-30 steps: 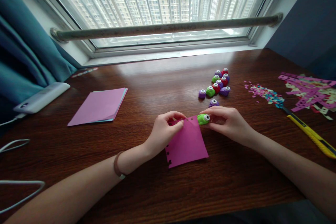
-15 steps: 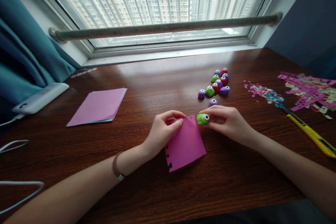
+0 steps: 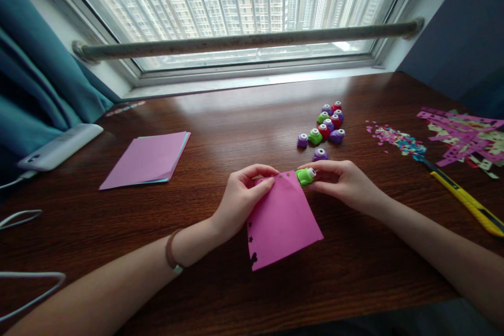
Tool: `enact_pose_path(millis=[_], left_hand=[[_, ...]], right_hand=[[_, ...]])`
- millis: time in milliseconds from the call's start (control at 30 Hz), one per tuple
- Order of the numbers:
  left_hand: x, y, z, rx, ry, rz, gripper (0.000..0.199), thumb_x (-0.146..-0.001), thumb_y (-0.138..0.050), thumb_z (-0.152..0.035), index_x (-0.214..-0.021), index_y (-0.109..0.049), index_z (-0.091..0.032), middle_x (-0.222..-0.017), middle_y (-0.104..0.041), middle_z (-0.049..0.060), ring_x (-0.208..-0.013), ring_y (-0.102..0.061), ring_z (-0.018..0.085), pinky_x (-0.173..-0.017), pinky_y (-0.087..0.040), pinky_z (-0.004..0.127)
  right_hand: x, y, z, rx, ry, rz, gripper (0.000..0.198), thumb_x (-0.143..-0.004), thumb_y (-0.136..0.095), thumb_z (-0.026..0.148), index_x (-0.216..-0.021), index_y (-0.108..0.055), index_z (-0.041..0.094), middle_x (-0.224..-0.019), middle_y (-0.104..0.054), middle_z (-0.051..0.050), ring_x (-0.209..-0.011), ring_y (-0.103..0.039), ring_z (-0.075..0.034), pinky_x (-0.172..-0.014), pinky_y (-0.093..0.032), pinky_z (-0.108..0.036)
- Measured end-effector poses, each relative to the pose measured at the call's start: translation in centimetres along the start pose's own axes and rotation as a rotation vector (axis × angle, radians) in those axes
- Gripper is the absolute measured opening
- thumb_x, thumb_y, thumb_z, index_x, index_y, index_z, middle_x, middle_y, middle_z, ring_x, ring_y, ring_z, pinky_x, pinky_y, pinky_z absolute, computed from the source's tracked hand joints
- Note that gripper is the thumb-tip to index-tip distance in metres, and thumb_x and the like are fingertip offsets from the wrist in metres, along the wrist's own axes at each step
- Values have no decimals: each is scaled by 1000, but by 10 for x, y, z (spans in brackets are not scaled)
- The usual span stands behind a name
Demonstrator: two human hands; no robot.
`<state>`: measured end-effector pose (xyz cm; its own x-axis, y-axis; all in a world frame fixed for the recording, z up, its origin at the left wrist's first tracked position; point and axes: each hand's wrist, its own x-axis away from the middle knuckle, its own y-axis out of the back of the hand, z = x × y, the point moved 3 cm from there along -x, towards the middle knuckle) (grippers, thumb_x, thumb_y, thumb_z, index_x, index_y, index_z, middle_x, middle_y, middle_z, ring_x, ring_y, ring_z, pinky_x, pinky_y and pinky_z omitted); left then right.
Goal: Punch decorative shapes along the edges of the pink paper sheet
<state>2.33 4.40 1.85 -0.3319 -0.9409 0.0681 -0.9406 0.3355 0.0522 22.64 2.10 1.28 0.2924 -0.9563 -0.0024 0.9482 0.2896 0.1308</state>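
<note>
My left hand [image 3: 246,191] pinches the upper left part of a pink sheet of paper [image 3: 281,220] between thumb and fingers. Small punched shapes, some of them stars, run along the paper's left and top edges. In the fingers of my right hand [image 3: 340,184] is a green craft punch [image 3: 305,176] with a white button on top. It sits right at the paper's upper right corner; whether the corner is inside its slot I cannot tell. Just beyond it a purple craft punch [image 3: 320,154] stands on the table.
Several purple, red and green punches [image 3: 323,130] cluster farther back. To the right lie punched confetti [image 3: 405,143], pink and pale paper strips [image 3: 464,134] and a yellow utility knife [image 3: 464,202]. A stack of coloured paper [image 3: 147,160] and a white device [image 3: 63,147] lie at left.
The pink paper has lifted and tilted, its lower edge shifting right and toward me. The green punch has turned in my right hand, its top now facing more to the right.
</note>
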Motion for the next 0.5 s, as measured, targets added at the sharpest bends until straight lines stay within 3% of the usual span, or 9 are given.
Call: enact_pose_path(millis=[500], left_hand=[[-1,1,0,-31,12,-28,12,-74,-64,-26,-82,-67,-17,-74,-64,1,-58,-50,10,-48,-37,17]], right_hand=[[1,-1,1,60,49,22,30,-77,-64,26,-107,-63,17,-106,-64,-6,-98,-61,-20,-90,-50,-36]])
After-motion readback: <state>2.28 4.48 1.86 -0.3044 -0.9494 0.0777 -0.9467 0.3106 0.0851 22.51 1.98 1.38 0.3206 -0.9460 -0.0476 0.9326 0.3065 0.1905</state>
